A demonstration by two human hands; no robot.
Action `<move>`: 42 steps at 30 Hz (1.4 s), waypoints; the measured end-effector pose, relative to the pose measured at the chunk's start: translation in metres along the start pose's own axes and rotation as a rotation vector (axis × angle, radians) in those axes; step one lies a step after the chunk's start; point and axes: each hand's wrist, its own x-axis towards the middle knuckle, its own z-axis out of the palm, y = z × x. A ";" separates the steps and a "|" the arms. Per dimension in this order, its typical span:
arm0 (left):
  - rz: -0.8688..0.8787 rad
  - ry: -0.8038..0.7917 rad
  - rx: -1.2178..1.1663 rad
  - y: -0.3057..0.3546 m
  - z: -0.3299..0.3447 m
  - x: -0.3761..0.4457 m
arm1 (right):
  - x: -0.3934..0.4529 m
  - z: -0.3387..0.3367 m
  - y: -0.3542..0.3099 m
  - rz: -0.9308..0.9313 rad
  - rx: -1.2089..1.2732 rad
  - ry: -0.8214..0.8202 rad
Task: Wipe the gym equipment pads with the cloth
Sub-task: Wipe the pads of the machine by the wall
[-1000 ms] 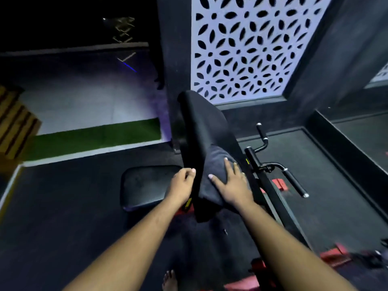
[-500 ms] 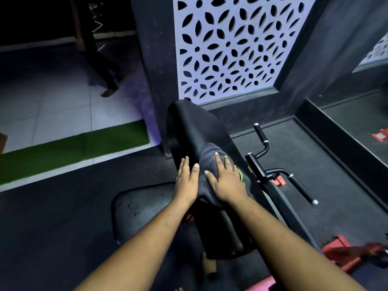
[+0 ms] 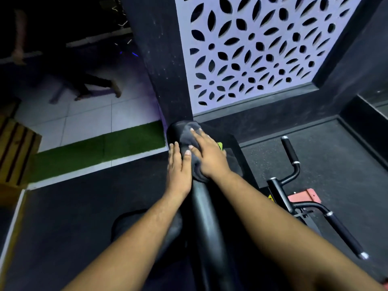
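The right hand (image 3: 210, 156) presses the grey cloth (image 3: 190, 137) flat, fingers straight, onto the far top end of the upright back pad (image 3: 206, 217). The left hand (image 3: 178, 166) lies flat beside it on the pad's left face, fingers straight, steadying. To wipe well, spread the palm, cover the rounded top edge, then draw down in overlapping strokes; the seat pad (image 3: 126, 223) below looks yet to be done.

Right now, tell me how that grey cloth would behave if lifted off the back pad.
The cloth is probably floppy: it drapes over the top of the back pad and bunches under the right hand. It looks light and thin, so it would likely sag from wherever it is pinched. It may slide easily, since the pad looks smooth and shiny.
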 end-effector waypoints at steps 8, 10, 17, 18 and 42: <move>0.047 0.033 0.331 0.010 0.016 0.013 | 0.066 -0.003 0.095 -0.010 0.007 -0.145; 0.065 0.020 0.380 0.009 0.017 0.012 | 0.078 -0.004 0.158 0.244 -0.009 -0.152; 0.081 0.020 0.394 0.007 0.018 0.015 | 0.032 0.001 0.067 0.049 0.047 -0.095; 0.087 0.018 0.383 0.006 0.017 0.016 | 0.020 -0.002 0.059 -0.054 0.053 -0.132; 0.066 0.027 0.260 0.009 0.015 0.013 | 0.066 -0.009 0.037 0.076 0.023 -0.184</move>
